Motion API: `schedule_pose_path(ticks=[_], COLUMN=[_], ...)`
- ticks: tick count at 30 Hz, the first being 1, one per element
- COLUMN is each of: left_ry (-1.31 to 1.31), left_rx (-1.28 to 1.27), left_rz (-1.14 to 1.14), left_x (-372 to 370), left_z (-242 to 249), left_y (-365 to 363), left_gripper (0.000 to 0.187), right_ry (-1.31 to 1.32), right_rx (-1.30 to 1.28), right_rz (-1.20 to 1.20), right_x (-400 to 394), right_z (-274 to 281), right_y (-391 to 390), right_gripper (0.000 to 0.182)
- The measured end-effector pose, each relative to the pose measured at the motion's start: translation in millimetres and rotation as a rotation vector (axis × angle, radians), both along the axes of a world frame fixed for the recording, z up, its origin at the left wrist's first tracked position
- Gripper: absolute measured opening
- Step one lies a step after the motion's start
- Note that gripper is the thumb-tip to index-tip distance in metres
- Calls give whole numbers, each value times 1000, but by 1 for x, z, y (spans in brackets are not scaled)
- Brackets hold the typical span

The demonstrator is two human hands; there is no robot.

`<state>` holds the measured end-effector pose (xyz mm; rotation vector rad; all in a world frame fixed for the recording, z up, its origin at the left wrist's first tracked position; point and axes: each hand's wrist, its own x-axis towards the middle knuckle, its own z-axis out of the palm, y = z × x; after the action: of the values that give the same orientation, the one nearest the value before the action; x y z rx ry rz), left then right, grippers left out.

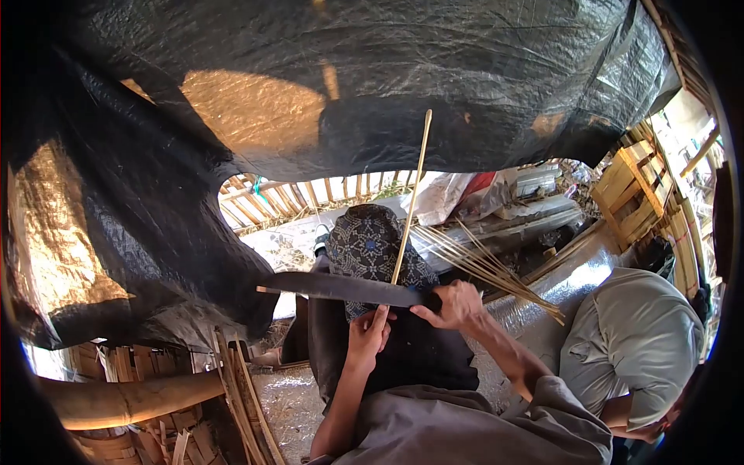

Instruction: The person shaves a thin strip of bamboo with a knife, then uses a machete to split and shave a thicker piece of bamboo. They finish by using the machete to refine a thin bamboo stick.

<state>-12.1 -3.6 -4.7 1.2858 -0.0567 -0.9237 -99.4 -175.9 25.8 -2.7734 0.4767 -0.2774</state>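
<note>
My right hand [456, 304] is closed round the handle of a long dark-bladed machete [333, 287], whose blade points left across my lap. My left hand [367, 338] is closed in a pinch just below the blade, around the lower end of a thin bamboo stick [414, 194]. The stick rises past the blade and leans slightly right, its tip overlapping the black tarp. Where stick and blade cross, the blade hides part of the stick. Patterned dark cloth [368, 242] covers my leg behind the blade.
A bundle of thin bamboo strips [488, 267] lies right of my legs. A person in a grey shirt [635, 341] is close on my right. A black tarp [434, 62] hangs in front. A thick bamboo pole [132, 399] and split bamboo pieces [248, 395] are at the left.
</note>
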Motion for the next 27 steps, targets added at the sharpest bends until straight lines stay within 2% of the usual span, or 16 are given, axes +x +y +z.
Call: schedule_pose_path(ticks=[4, 5, 6, 7, 8, 10, 12, 13, 14, 15, 16, 18, 21, 23, 25, 27], left_ry=[-121, -122, -100, -79, -78, -43, 51, 148, 149, 198, 247, 230, 160, 107, -235, -347], left_rx=[72, 76, 98, 121, 129, 102, 44, -14, -10, -6, -3, 13, 53, 75, 229, 261], left_rz=[25, 22, 9, -9, -21, -27, -62, -95, -100, -136, -169, -173, -200, -221, -324, -413], left_x=[-9, -11, -18, -22, -24, -23, -14, -10, -6, -3, -1, 0, -1, 1, 5, 18], left_z=[1, 1, 2, 3, 3, 4, 0, -3, -5, -6, -7, -8, -8, -6, 0, 7], left_y=[7, 12, 22, 29, 32, 28, 27, 27, 26, 27, 27, 27, 26, 23, 18, 13], left_gripper=[37, 37, 36, 36, 36, 38, 42, 47, 47, 50, 53, 55, 54, 53, 44, 40], right_ry=[40, 42, -35, -377, -449, -61, 151, 224, 151, 237, 245, 209, 28, 42, 56, 41], right_rx=[-169, -243, -235, -591, -1019, 163, 448, 462, 338, 117, 37, 8, -16, 23, 59, 51], right_rz=[68, -23, -108, 16, 161, -152, -192, -199, -44, -22, -3, 46, 31, 9, -2, 11], right_x=[15, 17, 19, 24, 31, 39, 43, 37, 34, 31, 30, 30, 28, 27, 28, 28], right_z=[5, -5, -13, -60, -26, 17, 8, 7, -5, -5, 3, 20, 8, 6, 6, 7], right_y=[-25, -42, -62, -99, -102, -82, -68, -51, -41, -25, -12, -10, -7, -9, -11, -12], right_gripper=[69, 63, 45, 24, 16, 24, 37, 49, 76, 76, 74, 73, 67, 69, 71, 71])
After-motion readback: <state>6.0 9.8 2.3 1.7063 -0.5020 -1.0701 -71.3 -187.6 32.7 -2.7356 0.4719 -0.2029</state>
